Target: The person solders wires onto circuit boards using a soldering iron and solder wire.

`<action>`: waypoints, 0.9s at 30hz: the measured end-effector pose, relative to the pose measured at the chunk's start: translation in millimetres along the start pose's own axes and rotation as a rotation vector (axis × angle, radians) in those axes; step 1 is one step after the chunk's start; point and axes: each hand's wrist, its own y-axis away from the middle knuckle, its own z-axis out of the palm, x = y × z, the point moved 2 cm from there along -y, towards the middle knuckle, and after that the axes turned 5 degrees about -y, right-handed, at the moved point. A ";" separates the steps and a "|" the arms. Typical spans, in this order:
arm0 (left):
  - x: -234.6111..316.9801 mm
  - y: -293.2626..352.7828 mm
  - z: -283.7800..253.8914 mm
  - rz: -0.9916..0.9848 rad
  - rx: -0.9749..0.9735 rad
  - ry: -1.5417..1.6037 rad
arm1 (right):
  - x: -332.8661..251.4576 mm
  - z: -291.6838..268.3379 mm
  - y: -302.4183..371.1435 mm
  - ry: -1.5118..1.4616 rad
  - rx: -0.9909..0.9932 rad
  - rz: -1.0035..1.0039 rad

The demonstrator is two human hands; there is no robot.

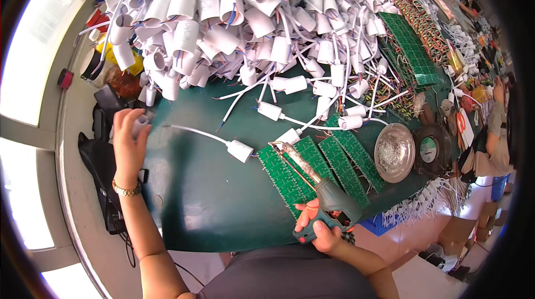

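My right hand point(320, 229) is closed round the handle of a green soldering gun point(337, 201), whose tip points up and left over green circuit board strips point(283, 179). At the far left of the table, my left hand point(128, 140) is raised with its fingers curled round a white lamp socket point(140, 125), partly hidden by the fingers. Between the hands, a white lamp socket with a cable point(239, 151) lies on the green table mat point(206, 199), its wire end toward my left hand. More board strips point(343, 168) lie right of the iron's tip.
A large heap of white lamp sockets point(223, 37) covers the table's far side. At right stand a metal bowl point(394, 151) and a dark wire spool point(432, 150), below stacked green boards point(409, 48). A black bag point(100, 171) lies left. Another person's arm point(494, 126) shows far right.
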 end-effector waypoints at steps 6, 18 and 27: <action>89.1 -10.3 -22.1 0.203 0.108 0.293 | 1.8 -0.5 1.5 -0.034 -0.019 -0.004; 167.6 49.2 81.5 0.222 -0.217 0.226 | -16.2 -2.6 16.3 -0.076 0.057 0.113; 157.6 47.8 90.2 -0.007 -0.240 0.393 | -40.4 -9.9 14.8 0.283 -0.103 0.154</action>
